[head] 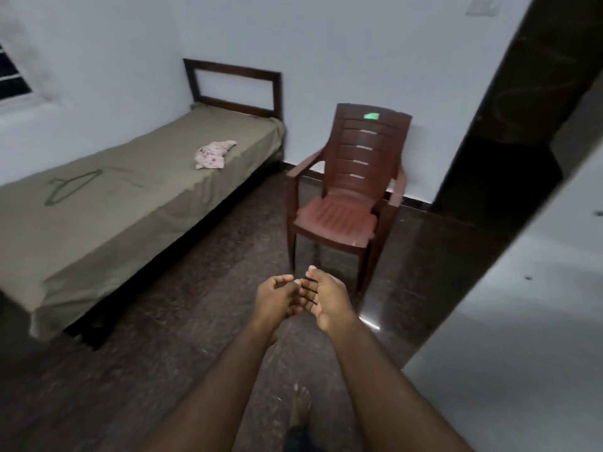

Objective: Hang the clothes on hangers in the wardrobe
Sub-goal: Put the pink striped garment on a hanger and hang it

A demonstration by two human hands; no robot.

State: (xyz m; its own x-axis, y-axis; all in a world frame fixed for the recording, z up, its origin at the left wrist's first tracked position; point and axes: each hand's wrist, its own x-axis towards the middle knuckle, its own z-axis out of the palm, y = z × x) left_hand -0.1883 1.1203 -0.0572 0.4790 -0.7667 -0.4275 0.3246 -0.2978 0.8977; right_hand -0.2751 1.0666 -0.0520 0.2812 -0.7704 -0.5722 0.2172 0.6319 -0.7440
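A small pink and white patterned garment (212, 154) lies crumpled on the olive bed sheet (137, 203), toward the bed's far end. A thin green wire hanger (70, 187) lies flat on the sheet nearer the left. My left hand (275, 296) and my right hand (326, 298) are held together in front of me above the dark floor, fingers loosely curled and touching each other, holding nothing. Both hands are well away from the bed. A pale panel (522, 305) at the right edge may be a wardrobe door; I cannot tell.
A brown plastic armchair (349, 197) stands just beyond my hands by the far wall. The bed's dark wooden headboard (233, 84) is against the wall. A dark doorway (509, 132) opens at the right. My bare foot (300, 409) is on the dark speckled floor.
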